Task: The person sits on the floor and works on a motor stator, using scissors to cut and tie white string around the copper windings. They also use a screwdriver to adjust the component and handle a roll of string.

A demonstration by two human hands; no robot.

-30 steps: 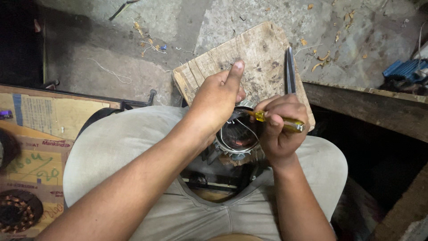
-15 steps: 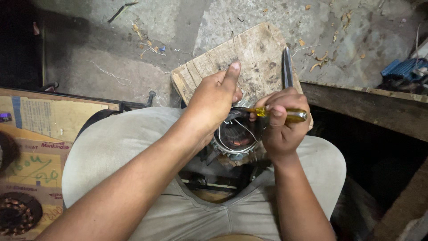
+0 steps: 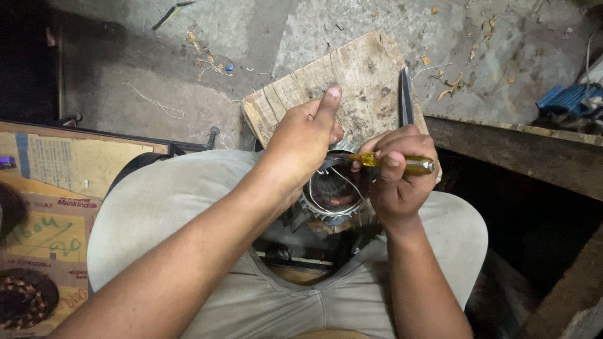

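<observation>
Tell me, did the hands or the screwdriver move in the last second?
Barely. The right hand lifted the yellow-handled screwdriver slightly, levelling it out, tip kept at the round wound coil. The left hand stayed on the coil, one finger raised. The wooden board and the metal blade on it stayed put.
</observation>
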